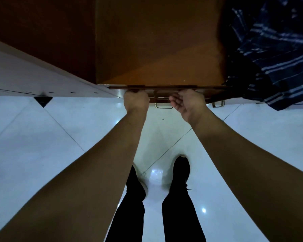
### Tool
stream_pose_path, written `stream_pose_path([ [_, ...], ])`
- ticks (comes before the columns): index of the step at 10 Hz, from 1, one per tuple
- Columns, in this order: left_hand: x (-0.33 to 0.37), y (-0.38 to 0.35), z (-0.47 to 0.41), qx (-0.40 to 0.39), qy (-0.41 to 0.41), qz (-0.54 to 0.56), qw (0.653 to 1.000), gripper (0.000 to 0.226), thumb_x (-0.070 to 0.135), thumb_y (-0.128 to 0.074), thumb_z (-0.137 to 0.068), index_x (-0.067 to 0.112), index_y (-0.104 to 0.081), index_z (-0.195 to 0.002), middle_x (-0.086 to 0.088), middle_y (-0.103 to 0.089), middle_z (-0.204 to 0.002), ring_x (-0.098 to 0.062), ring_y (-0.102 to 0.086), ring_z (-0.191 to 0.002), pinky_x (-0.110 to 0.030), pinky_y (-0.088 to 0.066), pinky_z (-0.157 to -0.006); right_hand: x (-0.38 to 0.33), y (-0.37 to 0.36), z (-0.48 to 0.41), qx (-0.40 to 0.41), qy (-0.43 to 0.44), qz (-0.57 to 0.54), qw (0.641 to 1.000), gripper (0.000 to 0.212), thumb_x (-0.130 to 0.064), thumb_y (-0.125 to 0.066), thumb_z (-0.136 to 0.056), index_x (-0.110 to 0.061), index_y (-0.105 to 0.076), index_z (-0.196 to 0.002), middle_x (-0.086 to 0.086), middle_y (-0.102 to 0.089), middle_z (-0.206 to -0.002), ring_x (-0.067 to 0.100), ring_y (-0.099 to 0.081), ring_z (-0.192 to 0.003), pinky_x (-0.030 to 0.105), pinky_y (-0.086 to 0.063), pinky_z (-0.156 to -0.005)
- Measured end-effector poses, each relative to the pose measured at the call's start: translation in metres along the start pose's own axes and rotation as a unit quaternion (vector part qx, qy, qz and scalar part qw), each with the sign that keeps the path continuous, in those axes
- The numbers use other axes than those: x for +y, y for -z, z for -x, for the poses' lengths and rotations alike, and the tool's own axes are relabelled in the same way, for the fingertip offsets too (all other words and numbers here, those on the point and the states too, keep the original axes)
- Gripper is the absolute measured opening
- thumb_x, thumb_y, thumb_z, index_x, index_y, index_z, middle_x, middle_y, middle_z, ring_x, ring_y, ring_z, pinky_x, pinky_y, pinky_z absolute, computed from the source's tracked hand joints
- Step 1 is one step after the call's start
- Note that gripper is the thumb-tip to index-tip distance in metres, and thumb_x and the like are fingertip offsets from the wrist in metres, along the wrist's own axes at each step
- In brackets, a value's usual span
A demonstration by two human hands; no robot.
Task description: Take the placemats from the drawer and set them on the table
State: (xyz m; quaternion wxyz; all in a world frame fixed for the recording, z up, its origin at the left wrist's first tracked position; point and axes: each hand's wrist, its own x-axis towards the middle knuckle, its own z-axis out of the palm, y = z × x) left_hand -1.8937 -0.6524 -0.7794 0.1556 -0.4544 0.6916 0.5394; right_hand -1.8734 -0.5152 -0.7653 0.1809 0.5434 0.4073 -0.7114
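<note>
- Left hand: reaches forward and down, knuckles up, fingers curled over the near edge of a thin brown slab; fingertips are hidden past that edge, so the grip reads as closed on the slab.
- Right hand: palm turned up and inward, fingers hooked under and around the same edge to the right of the left hand; thumb loose and spread toward the gap between the hands.
- Thin brown slab: a flat layered edge running across, directly at the fingertips of both hands; whether it is the drawer front or a stack of placemats cannot be told from this angle.
- Wooden top surface: orange-brown, lies beyond the fingers, away from the person.
- Metal handle: a pull bar just below and between the two hands, untouched; a second one sits beyond the right hand's outer side.
- Striped dark-blue cloth: draped over the surface well to the right of the right fingers, hanging past the edge.
- White cabinet panel: to the left of the left fingers.
- Glossy white tiled floor: beneath both forearms.
- Person's legs in black trousers and dark shoes: below the hands, standing on the tiles.
</note>
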Motion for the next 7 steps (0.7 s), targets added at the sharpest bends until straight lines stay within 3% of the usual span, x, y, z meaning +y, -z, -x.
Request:
stream_pose_path([
  [2,0.015,0.001,0.007,-0.007,-0.026,-0.030,0.999,0.020,0.013,-0.051,-0.091,0.029,-0.049,-0.079,-0.004,-0.066,-0.097,-0.030,-0.067,-0.094,-0.042,-0.057,-0.089,-0.007,0.005,-0.003,-0.004,0.001,0.065,0.998,0.013,-0.015,-0.052,-0.097,-0.008,-0.061,-0.091,0.004,-0.064,-0.075,0.015,-0.064,-0.064,0.027,-0.053,-0.056],
  [3,0.012,0.006,0.004,-0.048,-0.026,-0.099,0.994,0.007,0.019,-0.053,-0.083,0.025,-0.052,-0.080,-0.009,-0.069,-0.098,-0.032,-0.068,-0.095,-0.043,-0.057,-0.089,-0.008,0.012,0.003,-0.001,0.015,0.120,0.993,0.011,-0.015,-0.053,-0.095,-0.010,-0.063,-0.095,0.004,-0.064,-0.074,0.015,-0.064,-0.063,0.028,-0.054,-0.060],
  [4,0.016,0.016,0.022,-0.090,-0.069,-0.163,0.980,0.004,0.019,-0.051,-0.082,0.018,-0.055,-0.081,-0.005,-0.058,-0.076,-0.028,-0.065,-0.083,-0.027,-0.051,-0.070,-0.011,0.019,0.018,-0.011,0.045,0.189,0.981,0.010,-0.012,-0.053,-0.095,-0.012,-0.060,-0.088,0.003,-0.062,-0.074,0.013,-0.061,-0.062,0.026,-0.054,-0.060],
  [5,0.027,0.035,0.062,-0.102,-0.192,-0.293,0.931,0.007,0.014,-0.052,-0.093,0.012,-0.054,-0.086,-0.001,-0.053,-0.073,-0.014,-0.052,-0.067,-0.020,-0.039,-0.057,-0.016,0.028,0.050,-0.036,0.148,0.309,0.939,0.012,-0.008,-0.052,-0.090,-0.014,-0.055,-0.081,0.001,-0.055,-0.073,0.017,-0.055,-0.065,0.029,-0.048,-0.064],
  [6,0.036,0.065,0.110,-0.112,-0.290,-0.387,0.868,0.006,0.017,-0.056,-0.093,0.012,-0.053,-0.093,-0.006,-0.059,-0.083,-0.022,-0.058,-0.077,-0.026,-0.041,-0.065,-0.024,0.041,0.108,-0.006,0.261,0.509,0.820,0.010,-0.010,-0.053,-0.088,-0.014,-0.059,-0.082,0.000,-0.058,-0.077,0.019,-0.054,-0.076,0.025,-0.042,-0.073],
  [7,0.046,0.099,0.170,-0.119,-0.345,-0.527,0.767,0.025,0.027,-0.053,-0.093,0.011,-0.055,-0.112,-0.011,-0.063,-0.103,-0.029,-0.060,-0.097,-0.035,-0.043,-0.078,-0.022,0.066,0.184,0.000,0.340,0.646,0.683,0.005,-0.015,-0.055,-0.087,-0.010,-0.057,-0.088,0.011,-0.064,-0.091,0.030,-0.062,-0.088,0.033,-0.051,-0.079],
])
